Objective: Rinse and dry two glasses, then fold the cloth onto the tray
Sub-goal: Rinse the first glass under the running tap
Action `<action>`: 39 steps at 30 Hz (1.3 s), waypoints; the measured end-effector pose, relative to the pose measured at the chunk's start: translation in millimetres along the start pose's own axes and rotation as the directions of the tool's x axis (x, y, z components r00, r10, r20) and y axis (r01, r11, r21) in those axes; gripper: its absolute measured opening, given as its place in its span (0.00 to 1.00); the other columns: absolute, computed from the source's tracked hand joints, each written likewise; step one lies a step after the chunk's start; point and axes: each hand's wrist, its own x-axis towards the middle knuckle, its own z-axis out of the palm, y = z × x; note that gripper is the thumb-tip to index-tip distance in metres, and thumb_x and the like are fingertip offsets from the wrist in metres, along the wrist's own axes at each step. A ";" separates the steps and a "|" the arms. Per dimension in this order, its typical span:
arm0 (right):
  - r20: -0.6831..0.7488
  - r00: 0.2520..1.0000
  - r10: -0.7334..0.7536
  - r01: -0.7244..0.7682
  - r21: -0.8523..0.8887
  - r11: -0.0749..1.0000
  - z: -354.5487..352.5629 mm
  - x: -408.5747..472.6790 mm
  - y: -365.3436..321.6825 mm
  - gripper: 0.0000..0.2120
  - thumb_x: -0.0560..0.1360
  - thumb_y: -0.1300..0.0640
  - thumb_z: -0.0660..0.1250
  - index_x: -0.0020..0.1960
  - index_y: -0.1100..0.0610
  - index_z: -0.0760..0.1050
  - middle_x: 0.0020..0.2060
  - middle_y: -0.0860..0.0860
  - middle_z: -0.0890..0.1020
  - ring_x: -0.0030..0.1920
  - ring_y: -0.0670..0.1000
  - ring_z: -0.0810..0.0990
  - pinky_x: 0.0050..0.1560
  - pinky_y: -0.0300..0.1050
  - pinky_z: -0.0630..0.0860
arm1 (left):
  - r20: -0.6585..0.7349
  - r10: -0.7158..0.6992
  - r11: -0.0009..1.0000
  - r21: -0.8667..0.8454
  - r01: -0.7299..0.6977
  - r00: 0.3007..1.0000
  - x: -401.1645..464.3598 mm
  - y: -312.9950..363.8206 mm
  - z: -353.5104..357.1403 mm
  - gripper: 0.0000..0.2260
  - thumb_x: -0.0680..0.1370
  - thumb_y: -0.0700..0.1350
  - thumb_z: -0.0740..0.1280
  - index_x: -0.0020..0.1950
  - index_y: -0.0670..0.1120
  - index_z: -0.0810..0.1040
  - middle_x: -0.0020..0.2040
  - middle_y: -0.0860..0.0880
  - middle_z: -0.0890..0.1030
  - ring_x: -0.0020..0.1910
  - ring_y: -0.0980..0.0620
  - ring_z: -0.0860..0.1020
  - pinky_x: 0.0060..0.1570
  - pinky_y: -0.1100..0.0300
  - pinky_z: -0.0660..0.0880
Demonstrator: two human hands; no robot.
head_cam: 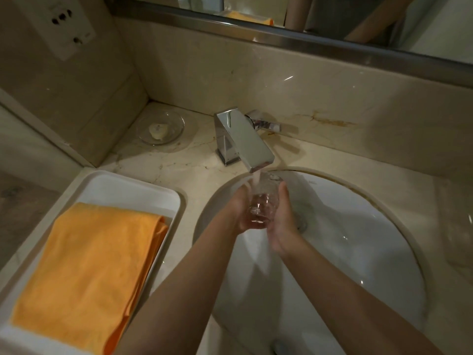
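A clear glass [261,201] sits between both my hands over the white sink [358,226], right under the chrome tap [243,137]. Water runs from the spout into the glass. My left hand [239,211] cups its left side and my right hand [280,221] presses its right side. To the left, a folded orange cloth [87,265] lies in the white tray [122,185] on the counter. A second glass does not show clearly; a faint clear shape stands at the right edge [460,221].
A glass soap dish [161,128] with a pale soap bar stands in the back left corner. The tap's lever [266,123] points right behind the spout. A wall socket [66,24] is upper left, a mirror above the marble backsplash.
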 end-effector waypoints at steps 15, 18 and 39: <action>0.079 0.995 0.064 -0.055 -0.114 0.992 -1.3 11.6 -2.8 0.20 0.74 0.41 0.63 0.56 0.54 0.79 0.42 0.51 0.85 0.40 0.45 0.83 0.37 0.38 0.73 | -0.229 0.503 0.705 0.666 -0.243 0.833 -14.1 -10.3 17.3 0.18 0.83 0.47 0.48 0.63 0.38 0.72 0.59 0.37 0.77 0.59 0.40 0.76 0.57 0.52 0.72; 0.089 0.988 0.126 -0.134 0.086 0.987 1.0 13.5 -6.7 0.19 0.70 0.40 0.67 0.48 0.55 0.81 0.43 0.51 0.85 0.45 0.48 0.84 0.45 0.43 0.76 | -0.261 0.643 0.677 0.634 -0.374 0.720 -19.2 -15.2 22.0 0.17 0.83 0.48 0.51 0.61 0.39 0.72 0.57 0.39 0.78 0.57 0.40 0.76 0.56 0.50 0.73; 0.077 0.985 -0.155 0.168 -0.207 0.964 18.7 -5.6 -9.5 0.12 0.74 0.48 0.66 0.54 0.53 0.76 0.42 0.51 0.83 0.41 0.50 0.83 0.41 0.44 0.80 | 0.060 -0.019 0.971 0.240 0.004 0.998 -2.5 25.9 -24.4 0.15 0.76 0.53 0.60 0.47 0.42 0.77 0.37 0.45 0.77 0.35 0.47 0.78 0.49 0.52 0.75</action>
